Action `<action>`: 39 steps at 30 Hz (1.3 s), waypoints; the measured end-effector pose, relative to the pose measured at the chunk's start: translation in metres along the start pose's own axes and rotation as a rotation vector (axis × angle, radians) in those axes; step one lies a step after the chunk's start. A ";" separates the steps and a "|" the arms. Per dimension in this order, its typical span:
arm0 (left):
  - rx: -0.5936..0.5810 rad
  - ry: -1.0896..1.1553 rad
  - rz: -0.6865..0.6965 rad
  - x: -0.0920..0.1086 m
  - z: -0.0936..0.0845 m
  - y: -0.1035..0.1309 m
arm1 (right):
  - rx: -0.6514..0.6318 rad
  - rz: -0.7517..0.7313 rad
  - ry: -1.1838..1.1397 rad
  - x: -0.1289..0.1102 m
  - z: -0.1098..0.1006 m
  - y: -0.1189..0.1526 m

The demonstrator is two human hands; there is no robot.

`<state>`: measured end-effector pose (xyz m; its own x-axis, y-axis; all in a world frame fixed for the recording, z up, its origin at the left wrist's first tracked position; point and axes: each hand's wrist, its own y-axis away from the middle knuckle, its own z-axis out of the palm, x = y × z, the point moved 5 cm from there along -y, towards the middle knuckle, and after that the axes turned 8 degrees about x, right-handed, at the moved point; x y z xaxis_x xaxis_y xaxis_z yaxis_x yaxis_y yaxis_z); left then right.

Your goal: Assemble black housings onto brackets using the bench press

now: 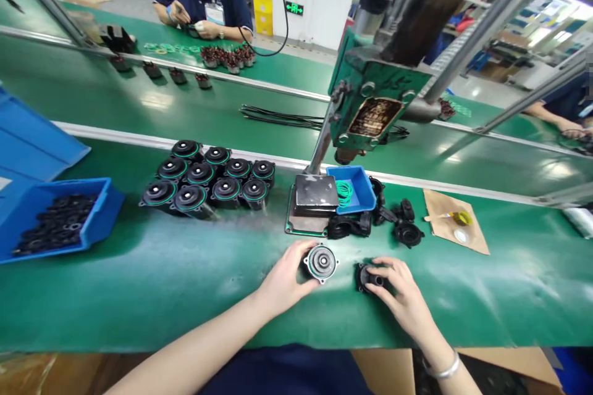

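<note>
A round motor housing [321, 262] with a green ring is found face up over the near part of the green table [222, 315], just short of the press base. It is gripped from its left side by the left hand [291, 278], the fingers being curved round the far edge and the thumb laid along the near edge; the forearm is stretched in from the lower left. A black cover [362, 278] is held by the right hand [393, 287], its tubular neck being pinched between thumb and fingers; this hand is set to the right of the housing, apart from it, and a silver bracelet [445, 367] is worn on the wrist. Whether the cover is touched to the table cannot be told. One small blue bin [364, 197] of green rings is placed beside one dark block [316, 191], below one green press [377, 102]. More black covers [407, 233] are strewn nearby; being overlapped, they are not countable. One brush [440, 216] is laid on one brown sheet [456, 241]. To the left, ten assembled housings [226, 190] are counted, grouped closely, and one larger blue bin [99, 216] is filled with black parts. Four stators [177, 76] are lined up beyond.
</note>
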<state>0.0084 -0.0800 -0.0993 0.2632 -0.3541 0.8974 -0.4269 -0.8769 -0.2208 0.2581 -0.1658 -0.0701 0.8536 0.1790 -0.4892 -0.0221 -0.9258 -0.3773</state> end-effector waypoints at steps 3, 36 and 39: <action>0.011 -0.029 0.052 0.003 -0.002 0.000 | 0.078 0.098 -0.087 -0.022 -0.004 -0.026; 0.073 0.067 0.120 0.004 -0.004 0.002 | 0.022 -0.223 0.029 -0.125 0.033 -0.069; 0.075 0.061 0.133 0.005 -0.004 0.001 | 0.013 -0.225 0.022 -0.125 0.033 -0.070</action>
<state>0.0056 -0.0817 -0.0936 0.1548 -0.4504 0.8793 -0.3877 -0.8464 -0.3652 0.1360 -0.1126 -0.0083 0.8492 0.3728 -0.3741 0.1632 -0.8589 -0.4854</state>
